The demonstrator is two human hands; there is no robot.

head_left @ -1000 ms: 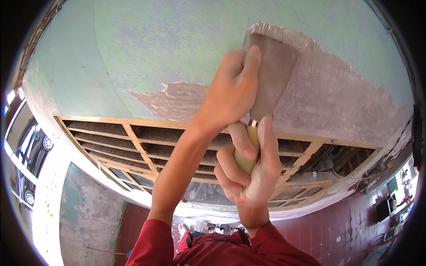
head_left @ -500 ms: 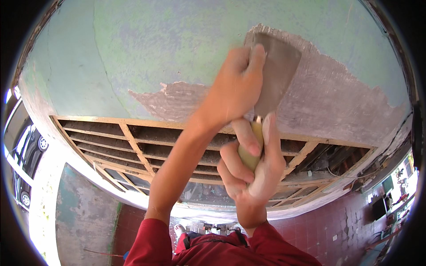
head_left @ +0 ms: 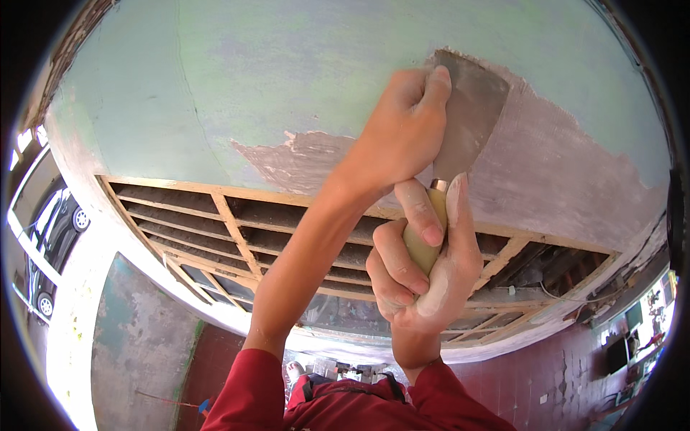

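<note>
A wide-bladed scraper (head_left: 468, 118) lies with its broad end up against the painted wall. Its pale yellow-green handle (head_left: 422, 241) is wrapped by the fingers of my right hand (head_left: 438, 266), which is dusted with whitish powder. Higher up, my left hand (head_left: 413, 118) is closed at the blade's left edge, with the thumb on the metal near its top corner. The other fingers of that hand are partly hidden. Around the blade, a bare greyish-mauve patch (head_left: 553, 161) with a ragged edge borders the green paint (head_left: 287, 65).
Below the wall surface runs a wooden slatted frame (head_left: 230, 226) with dark gaps. A loose cable (head_left: 557, 294) hangs at its right end. Dark red tiled floor (head_left: 503, 388) lies beneath. Cars (head_left: 54, 237) stand outside at the left, and a smaller bare patch (head_left: 295, 154) shows left of my forearm.
The whole view has shifted, so wall, frame and both hands appear farther right. My hands keep the same hold on the scraper, and the blade stays near the patch's upper edge.
</note>
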